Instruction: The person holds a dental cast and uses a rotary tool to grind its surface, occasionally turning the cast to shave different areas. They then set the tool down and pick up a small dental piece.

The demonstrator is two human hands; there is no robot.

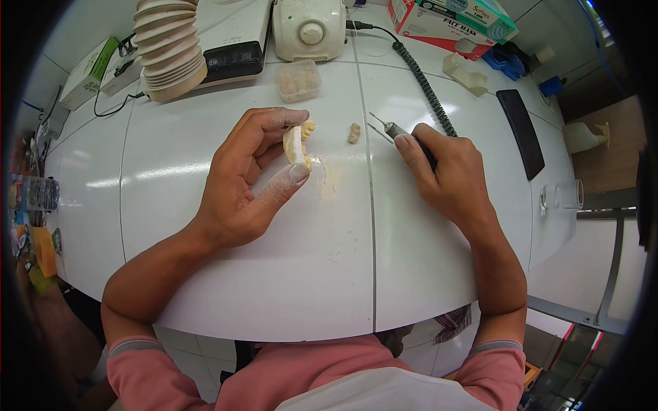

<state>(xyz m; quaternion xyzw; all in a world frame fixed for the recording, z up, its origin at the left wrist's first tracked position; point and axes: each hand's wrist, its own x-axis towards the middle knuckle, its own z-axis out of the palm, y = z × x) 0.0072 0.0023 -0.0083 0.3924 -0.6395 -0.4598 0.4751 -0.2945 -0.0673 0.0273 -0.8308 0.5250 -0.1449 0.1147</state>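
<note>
Dental cast (296, 145) pinched betw. L hand's (257, 175) thumb & fingers, slightly apart, above tabletop (274, 288); our R hand (449, 171) grips handpiece (404, 135), fingers curled, near small tooth-coloured pc. (354, 133)

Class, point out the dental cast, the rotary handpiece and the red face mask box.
Dental cast (293, 145): head view, pale base.
Rotary handpiece (393, 130): head view, metal nose.
Red face mask box (439, 29): head view, printed side.

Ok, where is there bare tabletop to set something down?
Bare: the tabletop between the forearms, along the front edge, and the patch between the right hand and black strip. Crowded: the back, with the dial unit and clear box.
</note>
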